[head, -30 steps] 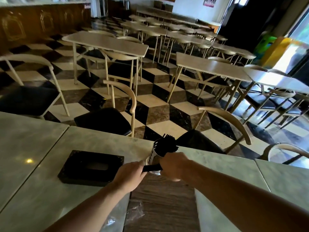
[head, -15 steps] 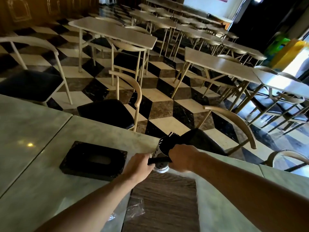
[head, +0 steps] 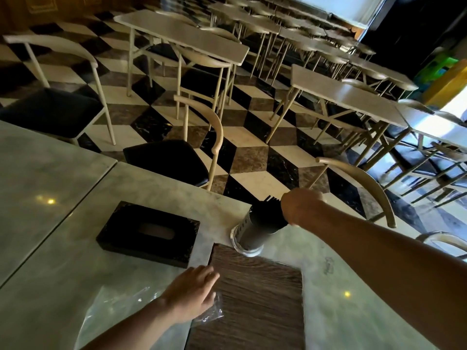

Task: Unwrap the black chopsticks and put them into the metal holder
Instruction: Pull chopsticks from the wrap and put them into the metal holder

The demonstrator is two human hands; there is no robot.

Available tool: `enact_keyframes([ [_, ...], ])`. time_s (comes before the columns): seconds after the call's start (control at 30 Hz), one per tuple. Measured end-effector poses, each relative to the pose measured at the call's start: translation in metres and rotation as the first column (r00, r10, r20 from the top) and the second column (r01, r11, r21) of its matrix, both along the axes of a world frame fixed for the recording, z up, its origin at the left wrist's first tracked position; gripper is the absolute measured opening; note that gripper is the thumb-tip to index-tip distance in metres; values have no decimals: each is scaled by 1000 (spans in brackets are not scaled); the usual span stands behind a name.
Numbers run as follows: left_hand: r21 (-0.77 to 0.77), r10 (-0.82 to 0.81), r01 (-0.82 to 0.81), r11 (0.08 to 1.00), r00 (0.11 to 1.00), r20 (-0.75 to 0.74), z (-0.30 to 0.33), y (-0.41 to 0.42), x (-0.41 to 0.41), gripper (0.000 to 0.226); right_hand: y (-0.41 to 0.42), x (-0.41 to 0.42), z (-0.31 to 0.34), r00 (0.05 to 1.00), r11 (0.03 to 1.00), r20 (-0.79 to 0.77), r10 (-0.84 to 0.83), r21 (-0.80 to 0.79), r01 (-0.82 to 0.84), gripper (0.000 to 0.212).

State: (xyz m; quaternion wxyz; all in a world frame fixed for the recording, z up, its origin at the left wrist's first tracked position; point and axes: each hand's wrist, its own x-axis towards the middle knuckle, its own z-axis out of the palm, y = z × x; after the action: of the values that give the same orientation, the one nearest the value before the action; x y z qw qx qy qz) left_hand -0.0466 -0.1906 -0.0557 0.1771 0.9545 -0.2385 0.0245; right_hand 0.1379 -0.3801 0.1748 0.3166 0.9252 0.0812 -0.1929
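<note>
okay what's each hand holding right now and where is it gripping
The right hand is at the top ends of the black chopsticks standing in the metal holder; the grip itself is hidden. The left hand holds nothing, fingers straight over clear plastic wrap.

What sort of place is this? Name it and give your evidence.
Most likely a restaurant dining room: rows of identical tables with matching chairs, a metal holder full of black chopsticks, and a black tissue box on the marble table.

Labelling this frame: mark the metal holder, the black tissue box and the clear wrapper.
metal holder point(head: 255, 229): head view, on its perforated side wall.
black tissue box point(head: 121, 229): head view, on its top left of the slot.
clear wrapper point(head: 211, 313): head view, on crinkled plastic beside the left hand.
</note>
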Motion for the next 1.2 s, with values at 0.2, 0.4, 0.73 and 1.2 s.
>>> enact_keyframes([
  [0.2, 83, 77, -72, 994, 995, -63, -34, 10, -24, 62, 15, 10, -20, 997, 984, -10, -75, -164, 72, 31],
  [0.4, 117, 91, -86, 989, 995, -37, -63, 20, -39, 68, 42, 14, -22, 991, 989, -108, 73, -118, -86, 31],
  [0.73, 26, 92, -93, 995, 995, 46, -88, 19, -40, 64, 78, 35, -42, 867, 919, -430, 253, -173, -354, 24],
  [1.2, 37, 104, -105, 994, 994, 15, -92, 18, -40, 73, 44, 58, -86, 869, 950, -416, 267, -38, -310, 26],
])
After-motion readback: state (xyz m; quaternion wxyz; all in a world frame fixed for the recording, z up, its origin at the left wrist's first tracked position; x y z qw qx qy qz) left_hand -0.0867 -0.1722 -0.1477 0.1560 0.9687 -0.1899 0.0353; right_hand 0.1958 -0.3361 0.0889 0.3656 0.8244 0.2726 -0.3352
